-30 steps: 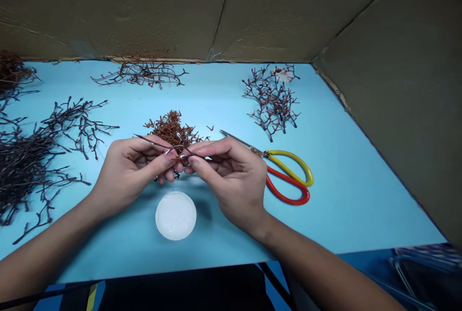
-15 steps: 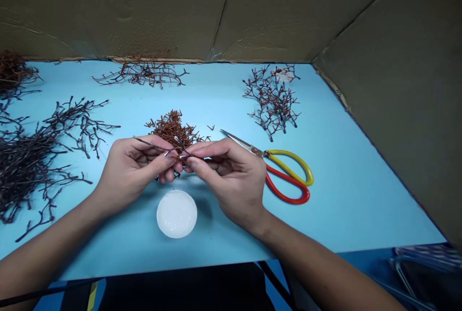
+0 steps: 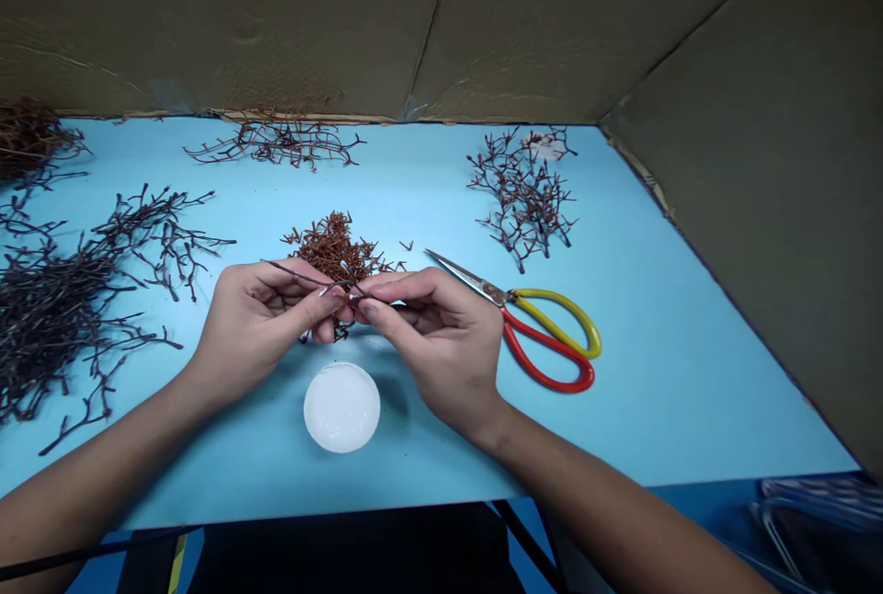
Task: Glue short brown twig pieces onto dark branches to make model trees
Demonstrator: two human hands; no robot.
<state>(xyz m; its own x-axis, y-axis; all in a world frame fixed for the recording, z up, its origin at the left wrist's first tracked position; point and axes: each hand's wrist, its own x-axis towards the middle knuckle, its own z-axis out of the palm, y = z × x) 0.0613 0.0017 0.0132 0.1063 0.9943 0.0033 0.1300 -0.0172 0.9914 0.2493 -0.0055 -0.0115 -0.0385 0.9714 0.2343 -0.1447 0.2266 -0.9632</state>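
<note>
Both my hands meet above the blue tabletop, pinching a thin dark artificial twig [image 3: 303, 276] with whitish tips. My left hand [image 3: 266, 309] grips its stem between thumb and fingers. My right hand [image 3: 431, 327] is closed on the forked end of the same twig; the exact contact is partly hidden by the fingertips. Just behind the hands lies a heap of short reddish-brown twig pieces [image 3: 331, 240]. Closer to me stands a small round white dish [image 3: 341, 408] holding something white and glossy. Beside my right hand rest scissors [image 3: 500, 292] with one yellow and one red handle.
Dark branched twigs [image 3: 62, 309] pile up at the left, with brown ones [image 3: 28, 143] behind. Loose brown stems [image 3: 282, 142] lie along the back. At the back right are branched twigs [image 3: 524, 194] near a white round piece [image 3: 546, 146]. Cardboard walls [image 3: 276, 15] border the table.
The whole view has shifted slightly. My hands keep the same pinch on the twig, the right one drawn marginally closer to the left.
</note>
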